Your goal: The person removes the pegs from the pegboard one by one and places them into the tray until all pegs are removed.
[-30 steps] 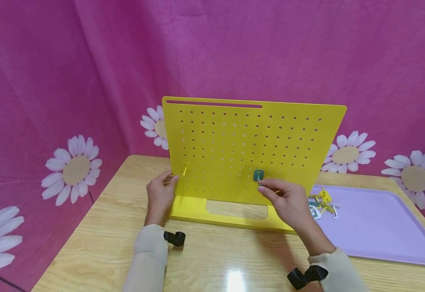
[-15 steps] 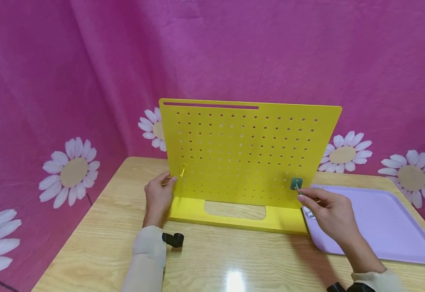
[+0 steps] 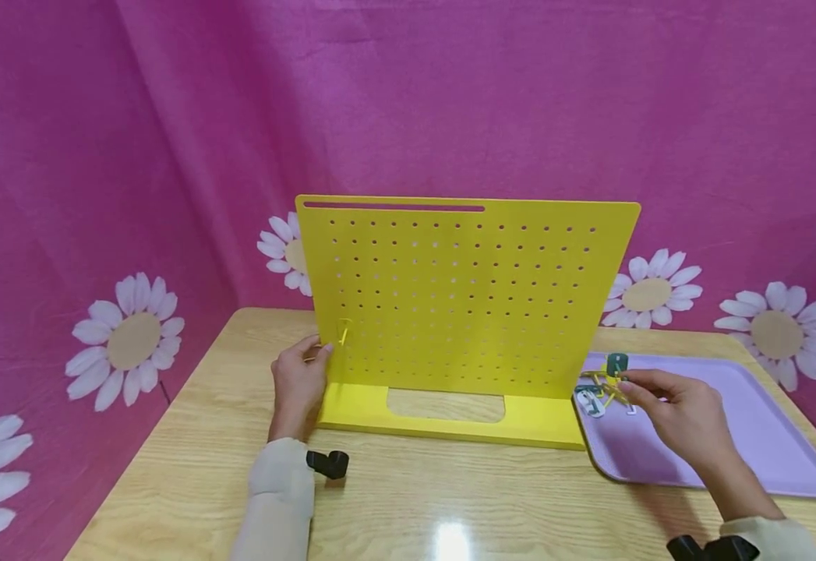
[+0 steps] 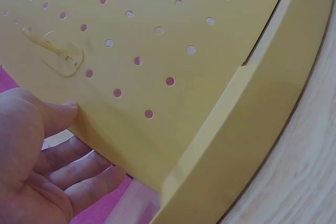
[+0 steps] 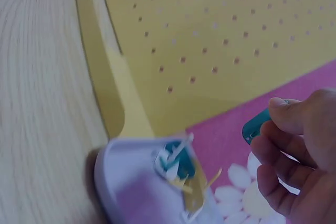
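Observation:
A yellow pegboard [image 3: 443, 312] stands upright on its base on the wooden table. My left hand [image 3: 300, 386] grips its left edge; in the left wrist view the thumb lies on the front face and the other fingers are behind the edge. Near that hand a yellow hook [image 4: 68, 59] is set in the board. My right hand [image 3: 688, 417] pinches a green pegboard hook [image 5: 254, 125] between thumb and fingers, to the right of the board and above the tray. Its square backplate faces up in the head view; part of it is hidden by the fingers.
On the right lies a lilac tray [image 3: 744, 448], its left end beside the board's base. Several white, green and yellow hooks [image 5: 181, 169] are heaped at that end. Behind the table [image 3: 379, 499] hangs a magenta curtain [image 3: 450, 93] with daisies.
My right hand has carried the green hook rightward, from in front of the board to above the tray. My left hand has stayed at the board's edge. The head view has shifted slightly.

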`<state>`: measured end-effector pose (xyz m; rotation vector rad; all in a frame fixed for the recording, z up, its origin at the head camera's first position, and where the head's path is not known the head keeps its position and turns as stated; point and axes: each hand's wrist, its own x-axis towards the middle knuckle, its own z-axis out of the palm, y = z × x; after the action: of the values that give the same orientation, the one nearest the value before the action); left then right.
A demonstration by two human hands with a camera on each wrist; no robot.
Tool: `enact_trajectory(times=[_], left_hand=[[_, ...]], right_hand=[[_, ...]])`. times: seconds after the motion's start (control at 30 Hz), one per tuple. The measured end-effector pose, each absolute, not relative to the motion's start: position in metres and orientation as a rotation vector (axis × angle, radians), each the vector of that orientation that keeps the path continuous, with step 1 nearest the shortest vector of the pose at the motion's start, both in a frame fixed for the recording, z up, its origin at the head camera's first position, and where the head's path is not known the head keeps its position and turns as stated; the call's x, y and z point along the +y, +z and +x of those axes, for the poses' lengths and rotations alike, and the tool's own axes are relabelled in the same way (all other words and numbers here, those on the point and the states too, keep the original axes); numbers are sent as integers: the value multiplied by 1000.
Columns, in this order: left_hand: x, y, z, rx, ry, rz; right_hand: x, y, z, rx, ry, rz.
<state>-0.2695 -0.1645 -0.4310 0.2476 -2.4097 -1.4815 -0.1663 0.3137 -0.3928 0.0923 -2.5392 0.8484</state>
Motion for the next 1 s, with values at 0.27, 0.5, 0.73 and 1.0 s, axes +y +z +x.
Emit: enact_trajectory(times=[0.27, 0.5, 0.73, 1.0], left_hand=[[-164, -431, -271, -2402, -1491, 249], [-167, -431, -270, -2404, -1515, 259], [-167, -433, -270, -2387, -1489, 219], [-167, -433, -270, -2382, -1517, 235]], right_hand=[[329, -412, -167, -2626, 831, 54], [338, -430, -172, -2699, 776, 96], [339, -440, -175, -2765, 717, 110], [336, -435, -176, -2807, 749, 128]])
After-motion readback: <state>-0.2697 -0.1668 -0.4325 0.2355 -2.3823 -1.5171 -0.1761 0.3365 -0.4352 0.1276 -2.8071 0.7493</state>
